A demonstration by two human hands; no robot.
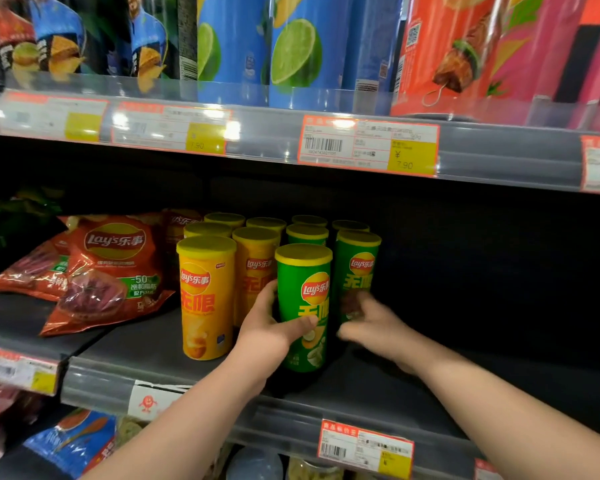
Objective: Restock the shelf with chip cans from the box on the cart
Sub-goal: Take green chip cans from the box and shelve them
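Note:
A green chip can [303, 271] with a yellow lid stands upright at the front of the dark shelf [378, 386]. My left hand [272, 327] grips its lower half, thumb across the front. My right hand [368, 320] is blurred, its fingers on the lower part of a second green can [358, 261] just right and behind. A yellow can [205, 292] stands at the left front, with several more yellow and green cans in rows behind it. No box or cart is in view.
Red chip bags [111, 271] lie on the shelf to the left of the cans. The shelf section to the right of the cans is dark and bare. Tall blue and red packages [298, 50] fill the shelf above. Price tags [368, 145] line the shelf edges.

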